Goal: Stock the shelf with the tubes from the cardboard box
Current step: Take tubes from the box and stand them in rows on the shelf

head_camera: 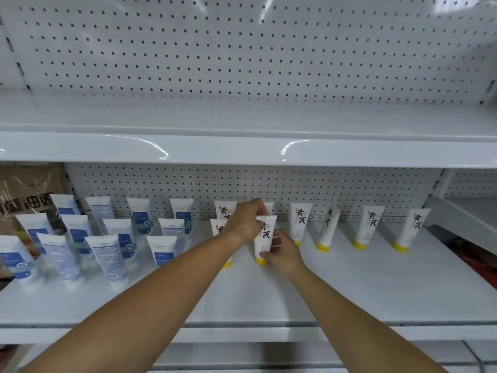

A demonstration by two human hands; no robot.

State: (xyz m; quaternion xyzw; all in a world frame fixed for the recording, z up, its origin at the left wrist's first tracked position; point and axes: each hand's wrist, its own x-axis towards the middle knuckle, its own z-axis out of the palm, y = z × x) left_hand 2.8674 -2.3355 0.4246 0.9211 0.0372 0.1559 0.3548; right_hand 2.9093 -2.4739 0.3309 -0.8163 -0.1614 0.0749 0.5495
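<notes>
A white tube with a yellow cap and black characters (265, 239) stands cap-down on the middle shelf (349, 292). My right hand (282, 251) grips its lower part near the cap, and my left hand (246, 222) pinches its top edge. More yellow-capped tubes (369, 227) stand in a row along the back to the right, and two others sit partly hidden behind my left hand. Several white tubes with blue labels (110, 258) stand in rows on the left of the shelf. The cardboard box is out of view.
A brown wrapped package (27, 195) with black characters stands at the shelf's far left. An upper shelf (242, 149) overhangs the tubes, and pegboard (242, 49) backs both levels. Bare shelf surface lies in front of the yellow-capped row.
</notes>
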